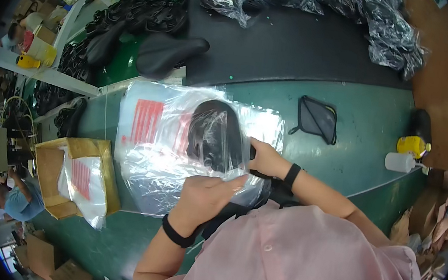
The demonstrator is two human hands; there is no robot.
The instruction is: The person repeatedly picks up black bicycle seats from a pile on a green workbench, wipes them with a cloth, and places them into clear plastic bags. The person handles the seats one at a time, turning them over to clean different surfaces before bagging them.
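Note:
A black bicycle saddle [212, 138] lies in front of me with its broad end under a clear plastic bag [199, 164]. My right hand [267, 159] is closed on the saddle's right side; its fingertips are partly hidden behind it. At the near edge of the bag, my left hand [205, 197] has its fingers pressed together on the film, pointing right. Beneath the saddle is a pile of flat clear bags [137, 170] with red print. Dark shapes between my forearms are too unclear to tell apart.
Left of the pile stands an open cardboard box [46, 175] with more printed bags. Loose saddles [162, 55] lie beyond, beside a black mat [301, 46] bearing bagged saddles [393, 40]. A grey pouch [317, 119], a white bottle [399, 162] and a yellow container [412, 146] sit right.

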